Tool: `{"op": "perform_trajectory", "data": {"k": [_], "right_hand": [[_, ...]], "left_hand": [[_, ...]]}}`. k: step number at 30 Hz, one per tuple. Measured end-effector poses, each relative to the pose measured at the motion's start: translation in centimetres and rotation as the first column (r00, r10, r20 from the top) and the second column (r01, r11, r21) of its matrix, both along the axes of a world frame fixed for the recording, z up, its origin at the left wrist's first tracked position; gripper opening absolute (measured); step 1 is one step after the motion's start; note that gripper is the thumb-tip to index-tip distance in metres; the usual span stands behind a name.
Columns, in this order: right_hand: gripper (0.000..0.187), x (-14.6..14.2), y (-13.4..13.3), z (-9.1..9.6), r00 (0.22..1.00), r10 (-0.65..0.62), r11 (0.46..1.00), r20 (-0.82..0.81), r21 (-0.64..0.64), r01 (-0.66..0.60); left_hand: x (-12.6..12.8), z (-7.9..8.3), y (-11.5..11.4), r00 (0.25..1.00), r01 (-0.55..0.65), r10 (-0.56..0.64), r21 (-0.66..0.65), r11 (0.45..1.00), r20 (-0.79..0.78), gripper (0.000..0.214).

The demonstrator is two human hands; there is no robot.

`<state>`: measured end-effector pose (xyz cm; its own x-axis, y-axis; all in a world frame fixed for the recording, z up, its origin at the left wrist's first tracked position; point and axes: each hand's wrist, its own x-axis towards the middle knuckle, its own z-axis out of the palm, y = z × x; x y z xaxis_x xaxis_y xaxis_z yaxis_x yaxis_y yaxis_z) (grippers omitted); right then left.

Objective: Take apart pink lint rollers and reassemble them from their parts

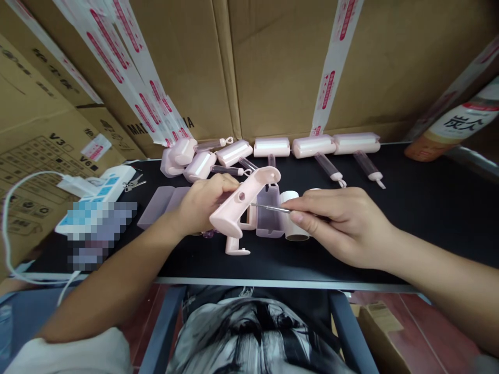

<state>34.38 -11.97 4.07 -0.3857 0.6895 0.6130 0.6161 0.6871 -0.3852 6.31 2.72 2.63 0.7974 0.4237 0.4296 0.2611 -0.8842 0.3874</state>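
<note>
Head view: your left hand (200, 202) is closed on a pale pink frame (233, 206), lifted over the middle of the worktable and tilted, a round hole in its face. Your right hand (346, 223) pinches a thin metal tool (273, 208), shaft pointing left. Contact between tip and frame: cannot tell.

Risks, as judged. The tool is slim and aimed toward your left hand; a slip off smooth plastic could send the point into your fingers or scratch the pink surface. Likely cause: pushing hard while the frame hangs unsupported. A loose left grip could let it twist and drop onto the second pink frame (234, 245) underneath. Dip your right wrist and you may knock the white roll (295, 231), which stands just beside the lilac tray (268, 226).

Edges and room. Table's front edge (253, 283) runs near your lap; the second frame lies on its side of the work. Behind, pink rollers (314, 146) line the foot of the cardboard boxes (273, 62), so reach is short there. Widest stretch of black tabletop (429, 202): right, toward the bottle (448, 130).
</note>
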Motion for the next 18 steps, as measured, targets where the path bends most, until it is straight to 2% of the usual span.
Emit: {"op": "perform_trajectory", "data": {"k": [3, 6, 9, 12, 15, 18], "right_hand": [[0.018, 0.0, -0.1, -0.2, 1.0, -0.003, 1.0, 0.0, -0.01, 0.003], [0.018, 0.0, -0.1, -0.2, 1.0, -0.004, 1.0, -0.002, -0.017, 0.004], [0.019, -0.1, -0.2, -0.1, 1.0, -0.012, 1.0, -0.005, -0.013, 0.012], [0.02, 0.0, -0.2, 0.1, 1.0, -0.02, 1.0, 0.021, -0.018, 0.02], [0.021, 0.1, -0.2, 0.2, 0.998, -0.02, 0.999, 0.064, -0.028, 0.021], [0.022, 0.2, -0.2, 0.2, 0.994, -0.02, 1.0, 0.104, -0.017, 0.022]], "left_hand": [[0.5, -0.2, -0.2, 0.992, 0.049, -0.052, 0.031, 0.998, 0.117, 0.025], [0.8, 0.0, -0.7, 0.971, 0.114, -0.121, 0.047, 0.992, 0.207, 0.028], [0.6, 0.6, -1.1, 0.972, 0.162, -0.163, 0.022, 0.987, 0.171, 0.03], [0.3, 1.4, -1.2, 0.973, 0.216, -0.207, -0.086, 0.973, 0.106, 0.026], [0.5, 1.7, -1.5, 0.974, 0.216, -0.204, -0.143, 0.966, 0.096, 0.041], [1.0, 1.6, -1.8, 0.985, 0.174, -0.17, -0.116, 0.978, 0.038, 0.057]]}}
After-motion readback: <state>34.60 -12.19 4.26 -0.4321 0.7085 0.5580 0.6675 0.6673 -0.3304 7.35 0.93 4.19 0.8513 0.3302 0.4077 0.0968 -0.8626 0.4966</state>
